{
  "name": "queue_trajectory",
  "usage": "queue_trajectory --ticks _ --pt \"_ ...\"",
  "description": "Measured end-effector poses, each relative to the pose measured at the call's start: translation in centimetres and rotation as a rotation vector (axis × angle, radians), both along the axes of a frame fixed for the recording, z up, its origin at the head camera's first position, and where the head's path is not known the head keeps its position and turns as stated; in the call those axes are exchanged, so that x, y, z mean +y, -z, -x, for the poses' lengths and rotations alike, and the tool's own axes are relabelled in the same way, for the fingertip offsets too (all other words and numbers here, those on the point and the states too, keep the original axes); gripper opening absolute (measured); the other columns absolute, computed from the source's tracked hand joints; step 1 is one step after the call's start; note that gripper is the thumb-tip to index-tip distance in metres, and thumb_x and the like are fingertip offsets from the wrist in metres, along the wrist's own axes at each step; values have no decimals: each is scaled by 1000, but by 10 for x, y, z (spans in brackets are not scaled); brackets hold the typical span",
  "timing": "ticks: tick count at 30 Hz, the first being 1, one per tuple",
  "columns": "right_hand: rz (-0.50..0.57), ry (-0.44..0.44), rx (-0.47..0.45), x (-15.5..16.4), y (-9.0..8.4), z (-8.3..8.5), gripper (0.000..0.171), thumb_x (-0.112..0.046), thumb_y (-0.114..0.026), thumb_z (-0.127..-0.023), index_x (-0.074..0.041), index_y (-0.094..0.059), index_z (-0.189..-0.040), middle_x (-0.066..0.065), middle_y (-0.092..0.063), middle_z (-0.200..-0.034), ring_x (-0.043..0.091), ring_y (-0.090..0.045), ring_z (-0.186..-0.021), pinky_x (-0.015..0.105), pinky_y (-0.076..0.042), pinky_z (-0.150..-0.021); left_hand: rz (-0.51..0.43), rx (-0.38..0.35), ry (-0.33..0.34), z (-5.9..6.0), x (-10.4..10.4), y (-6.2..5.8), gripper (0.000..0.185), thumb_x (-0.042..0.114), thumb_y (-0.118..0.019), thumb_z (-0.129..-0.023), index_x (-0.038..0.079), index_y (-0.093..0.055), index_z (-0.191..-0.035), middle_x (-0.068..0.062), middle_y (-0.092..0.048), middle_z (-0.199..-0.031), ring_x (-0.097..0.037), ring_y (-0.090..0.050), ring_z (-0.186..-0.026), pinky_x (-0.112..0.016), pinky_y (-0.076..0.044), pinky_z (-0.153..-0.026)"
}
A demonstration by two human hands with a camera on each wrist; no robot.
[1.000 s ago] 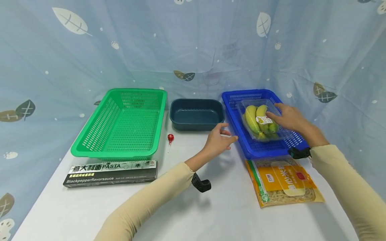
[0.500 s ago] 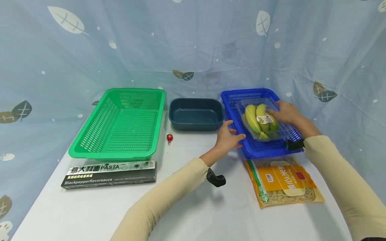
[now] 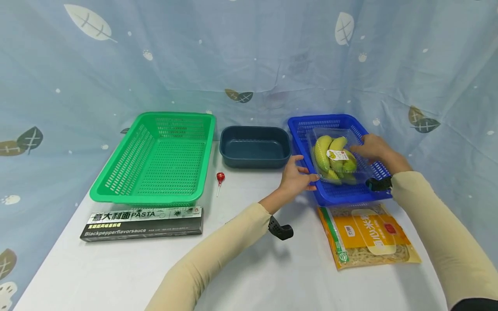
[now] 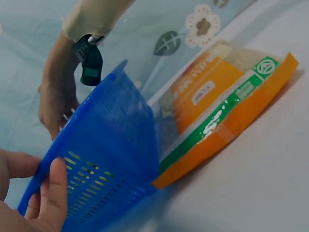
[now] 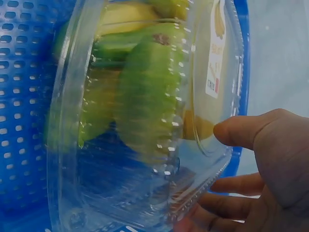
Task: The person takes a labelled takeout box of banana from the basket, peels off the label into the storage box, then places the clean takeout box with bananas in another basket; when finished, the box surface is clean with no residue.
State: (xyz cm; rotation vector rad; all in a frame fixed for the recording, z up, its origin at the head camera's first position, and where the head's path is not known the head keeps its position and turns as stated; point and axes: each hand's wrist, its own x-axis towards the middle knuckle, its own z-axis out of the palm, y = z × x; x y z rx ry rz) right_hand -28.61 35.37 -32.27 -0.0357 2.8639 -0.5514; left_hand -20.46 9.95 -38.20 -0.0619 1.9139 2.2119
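Note:
A clear plastic box [image 3: 362,170] of yellow-green bananas [image 3: 322,151], with a white label on its lid, sits inside the blue basket [image 3: 323,196]. My right hand [image 3: 375,149] is at the box's right edge. In the right wrist view its thumb [image 5: 236,131] lies on the lid and the other fingers curl at the edge below, partly seen through the plastic. My left hand [image 3: 294,176] grips the basket's left rim. The left wrist view shows the thumb on one side of that rim and the fingers [image 4: 57,191] on the other.
A noodle packet [image 3: 369,235] lies before the blue basket. A dark blue bin [image 3: 254,163] stands at the back middle, a lollipop [image 3: 220,177] before it. At left are a green basket [image 3: 171,164] and a black pasta box [image 3: 144,229]. A patterned curtain [image 3: 272,56] hangs behind.
My left hand has moved right and taken hold of the blue basket's rim. My right hand has shifted toward the box's right edge, and the box has turned slightly.

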Motion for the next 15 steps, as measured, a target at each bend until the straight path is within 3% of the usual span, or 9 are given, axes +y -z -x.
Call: queue_trajectory --ticks 1,7,9,11,14,15 --pt "8 7 -11 0 1 0 80 -40 -51 -92 24 -25 -131 45 -30 -127 49 -57 -86 43 -54 -59 -3 1 3 0 0 0 74 -8 -75 -73 17 -41 -134 -17 -54 -104 -26 -65 -68 -34 -55 -51" --pt "5 18 -41 -1 4 1 83 -48 -50 -90 21 -32 -131 42 -34 -127 47 -55 -92 41 -54 -59 -4 1 6 0 0 0 74 -7 -75 -73 17 -40 -135 -17 -55 -105 -22 -63 -63 -33 -55 -51" --pt "31 29 -57 0 6 2 82 -47 -50 -91 20 -30 -133 39 -44 -114 43 -57 -83 41 -54 -59 -5 4 5 0 0 1 75 -7 -75 -73 16 -40 -135 -17 -55 -105 -21 -63 -63 -33 -55 -51" --pt "72 41 -76 1 9 2 82 -45 -50 -92 20 -26 -135 37 -45 -111 41 -58 -80 42 -55 -59 -11 6 6 -1 0 1 75 -7 -75 -73 16 -39 -135 -18 -54 -105 -20 -63 -64 -33 -55 -51" --pt "146 53 -122 3 11 2 82 -43 -48 -93 18 -18 -138 38 -42 -114 43 -56 -87 45 -55 -63 -21 9 11 -1 -1 2 75 -7 -75 -74 16 -39 -136 -18 -54 -105 -21 -64 -66 -33 -55 -52" --pt "174 55 -140 3 11 2 84 -44 -48 -94 17 -15 -140 40 -36 -123 46 -55 -94 46 -54 -65 -27 10 13 -1 -1 3 74 -6 -74 -74 16 -39 -135 -18 -54 -105 -21 -64 -67 -33 -55 -52"
